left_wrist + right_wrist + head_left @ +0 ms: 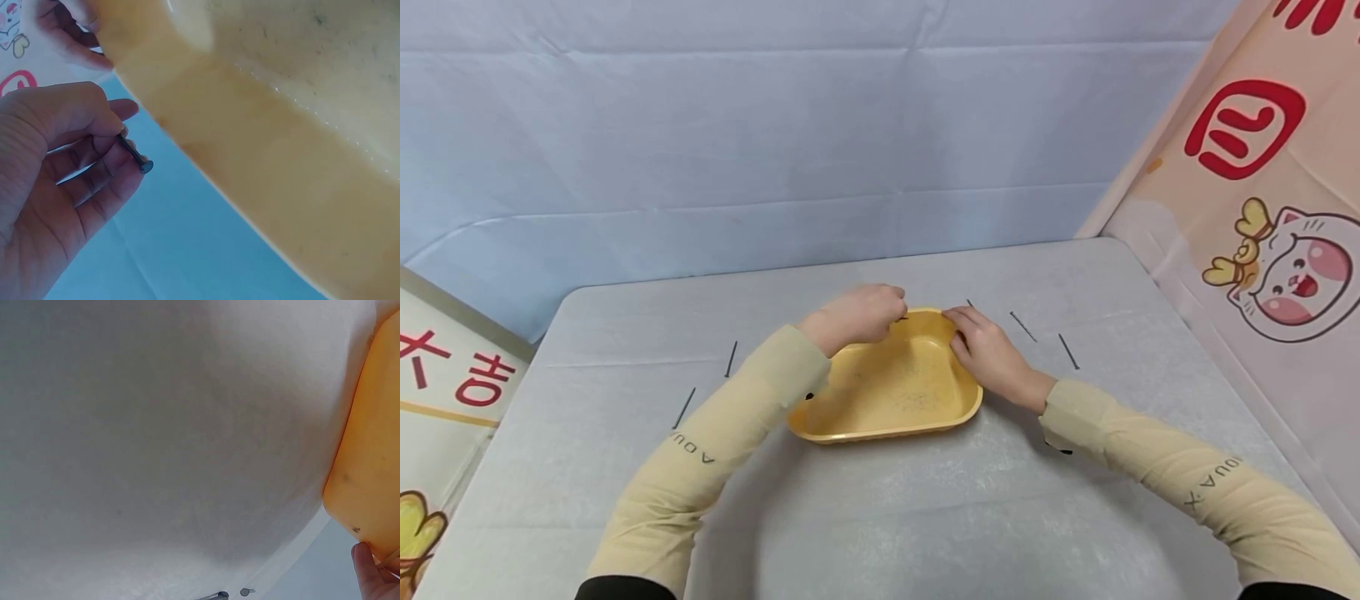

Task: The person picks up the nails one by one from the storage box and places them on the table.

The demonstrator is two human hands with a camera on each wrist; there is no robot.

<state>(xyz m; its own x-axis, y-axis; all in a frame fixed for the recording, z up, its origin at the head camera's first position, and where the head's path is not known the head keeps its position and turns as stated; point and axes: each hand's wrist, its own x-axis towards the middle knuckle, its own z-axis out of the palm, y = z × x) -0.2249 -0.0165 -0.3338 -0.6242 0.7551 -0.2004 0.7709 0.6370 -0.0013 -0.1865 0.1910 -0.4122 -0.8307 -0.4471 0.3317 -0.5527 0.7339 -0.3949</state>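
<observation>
My left hand [859,315] is at the far rim of a yellow plastic tray [895,383]. In the left wrist view, its thumb and fingers pinch a dark metal nail [134,153], with the flat head sticking out and the other end hidden in the fingers. My right hand [992,354] grips the tray's far right corner. The right wrist view catches its fingertips [362,559] against the tray's outer wall [369,462]. The inside of the tray shows only dark scuffs.
On the grey table [880,517], two nails lie left of the tray, one nearer [683,408] and one farther [730,358]. More nails lie to its right, among them a right-hand one [1069,352] and a middle one [1023,327]. A pale cloth wall [737,150] stands behind.
</observation>
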